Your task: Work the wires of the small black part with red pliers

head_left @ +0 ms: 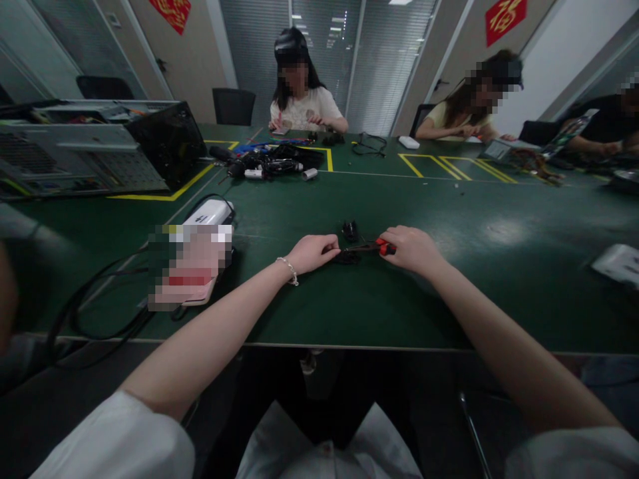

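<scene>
My right hand [409, 249] is closed around the red handles of a pair of pliers [370, 246], whose dark jaws point left. Toward those jaws reaches my left hand [315, 253], its thumb and finger pinched on a small black part at the jaw tips; the part is too small to name. Just below the pliers lies a small black bundle [348, 258], partly hidden by my fingers. Another small black coiled piece [350, 231] sits on the green table [309, 313] a little beyond the jaws.
At the left are a white device [212, 211], a pink phone-like object [200, 266] and looped black cables [74, 319]. An open computer case [94, 150] stands behind them. A pile of black cables [274, 159] lies farther back. Several people sit across the table.
</scene>
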### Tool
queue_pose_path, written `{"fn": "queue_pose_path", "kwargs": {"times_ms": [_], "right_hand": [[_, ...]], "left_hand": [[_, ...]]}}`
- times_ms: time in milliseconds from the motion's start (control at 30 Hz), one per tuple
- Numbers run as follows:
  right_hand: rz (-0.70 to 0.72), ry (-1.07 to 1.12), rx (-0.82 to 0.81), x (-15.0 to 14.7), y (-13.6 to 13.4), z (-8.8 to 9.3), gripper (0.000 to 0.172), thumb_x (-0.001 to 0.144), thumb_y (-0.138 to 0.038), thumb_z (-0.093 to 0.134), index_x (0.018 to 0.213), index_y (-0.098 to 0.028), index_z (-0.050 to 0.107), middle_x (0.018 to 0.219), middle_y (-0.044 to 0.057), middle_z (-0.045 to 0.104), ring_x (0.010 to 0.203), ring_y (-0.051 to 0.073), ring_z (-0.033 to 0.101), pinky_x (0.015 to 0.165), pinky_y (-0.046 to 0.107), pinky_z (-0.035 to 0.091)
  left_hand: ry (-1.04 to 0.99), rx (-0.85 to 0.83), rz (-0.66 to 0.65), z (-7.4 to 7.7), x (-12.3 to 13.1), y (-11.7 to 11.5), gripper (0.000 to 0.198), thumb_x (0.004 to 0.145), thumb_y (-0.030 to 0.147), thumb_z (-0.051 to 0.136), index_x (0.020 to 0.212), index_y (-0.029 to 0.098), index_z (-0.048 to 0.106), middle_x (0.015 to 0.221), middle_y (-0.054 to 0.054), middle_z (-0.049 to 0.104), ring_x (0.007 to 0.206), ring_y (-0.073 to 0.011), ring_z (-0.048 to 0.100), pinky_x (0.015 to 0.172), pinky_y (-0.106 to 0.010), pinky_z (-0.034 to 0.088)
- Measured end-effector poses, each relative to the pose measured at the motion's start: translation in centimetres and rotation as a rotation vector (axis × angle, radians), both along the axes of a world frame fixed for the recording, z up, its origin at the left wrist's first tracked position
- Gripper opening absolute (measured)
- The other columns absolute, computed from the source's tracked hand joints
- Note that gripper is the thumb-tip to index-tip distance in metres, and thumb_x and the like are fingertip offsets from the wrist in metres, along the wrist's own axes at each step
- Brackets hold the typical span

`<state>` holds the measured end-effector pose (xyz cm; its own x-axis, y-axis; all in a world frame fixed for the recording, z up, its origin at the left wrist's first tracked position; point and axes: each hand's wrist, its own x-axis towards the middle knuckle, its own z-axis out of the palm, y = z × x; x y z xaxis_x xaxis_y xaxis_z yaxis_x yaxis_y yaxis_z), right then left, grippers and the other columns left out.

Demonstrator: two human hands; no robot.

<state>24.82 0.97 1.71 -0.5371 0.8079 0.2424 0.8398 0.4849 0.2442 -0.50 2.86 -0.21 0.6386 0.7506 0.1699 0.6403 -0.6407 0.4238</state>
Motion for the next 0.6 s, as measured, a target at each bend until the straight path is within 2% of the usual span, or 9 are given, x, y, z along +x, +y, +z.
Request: {"fn": "queue_pose_path", "kwargs": {"times_ms": [600], "right_hand": [[0.007,-0.007,0.0,0.18,0.15,-0.1,0.021,0.074,-0.03,0.05,0.086,-0.017,0.061,0.084,0.008,0.063,0.075,0.02,0.054,0.062,0.029,0.038]], "left_hand": [[-0.004,-0.012,0.022,0.32,0.12,-0.23,0.016,0.085,0.031,0.046,0.078,0.018,0.053,0.072,0.001,0.06,0.064,-0.0133,0.054,0.055,-0.023,0.033]]}}
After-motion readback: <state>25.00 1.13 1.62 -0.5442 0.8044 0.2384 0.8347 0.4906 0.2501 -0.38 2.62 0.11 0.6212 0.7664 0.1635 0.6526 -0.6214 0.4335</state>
